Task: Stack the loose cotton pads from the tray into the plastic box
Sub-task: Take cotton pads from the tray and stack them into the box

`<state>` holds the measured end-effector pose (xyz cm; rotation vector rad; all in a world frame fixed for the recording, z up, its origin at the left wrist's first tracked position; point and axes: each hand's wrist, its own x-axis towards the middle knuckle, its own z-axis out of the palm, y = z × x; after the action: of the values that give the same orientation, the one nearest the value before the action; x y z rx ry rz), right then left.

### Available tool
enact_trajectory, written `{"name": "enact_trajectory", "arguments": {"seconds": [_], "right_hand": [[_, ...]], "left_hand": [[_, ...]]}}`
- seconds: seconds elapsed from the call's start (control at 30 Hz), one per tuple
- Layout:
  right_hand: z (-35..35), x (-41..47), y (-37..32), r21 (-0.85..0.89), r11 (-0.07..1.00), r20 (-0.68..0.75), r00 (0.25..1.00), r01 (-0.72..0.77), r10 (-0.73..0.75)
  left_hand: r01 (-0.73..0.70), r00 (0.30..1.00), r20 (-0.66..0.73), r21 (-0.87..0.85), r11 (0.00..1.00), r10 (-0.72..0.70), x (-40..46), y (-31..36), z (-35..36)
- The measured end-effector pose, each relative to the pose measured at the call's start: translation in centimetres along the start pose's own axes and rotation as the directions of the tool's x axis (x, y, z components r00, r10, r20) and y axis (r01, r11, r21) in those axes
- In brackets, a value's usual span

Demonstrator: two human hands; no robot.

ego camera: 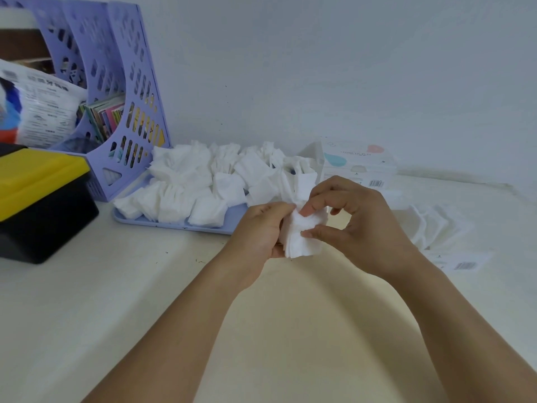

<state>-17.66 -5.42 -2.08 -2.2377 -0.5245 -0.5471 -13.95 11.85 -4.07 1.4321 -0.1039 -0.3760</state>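
A pale blue tray [174,223] lies on the white table with several loose white cotton pads [200,181] heaped on it. In front of the tray's right end, my left hand [258,228] grips a small stack of square cotton pads [302,238] from the left side. My right hand [354,222] pinches the same stack from the right, thumb on its front and fingertip on its top. To the right lies a clear plastic box [436,225] that holds some pads; it is faint and hard to make out.
A lilac file rack [128,97] with booklets stands at the back left. A black box with a yellow lid [40,196] sits at the left. A white carton [359,164] stands behind the tray's right end. A barcode label [465,264] lies at the right.
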Motion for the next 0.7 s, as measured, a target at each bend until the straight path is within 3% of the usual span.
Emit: {"name": "enact_trajectory", "arguments": {"seconds": [0.3,0.47,0.7], "right_hand": [[-0.6,0.1,-0.2,0.048,0.999,-0.019,1.0,-0.016,0.017],[-0.8,0.0,-0.3,0.062,0.997,0.063,0.997,-0.046,0.042],[-1.3,-0.1,-0.2,0.056,0.994,0.095,0.991,-0.095,0.089]], "left_hand": [[-0.056,0.998,0.031,0.07,0.996,0.054,-0.1,-0.1,0.1],[-0.114,0.993,0.028,0.155,0.981,0.111,-0.2,-0.1,0.0],[-0.306,0.947,0.022,0.363,0.88,0.32,0.1,-0.6,-0.2]]}}
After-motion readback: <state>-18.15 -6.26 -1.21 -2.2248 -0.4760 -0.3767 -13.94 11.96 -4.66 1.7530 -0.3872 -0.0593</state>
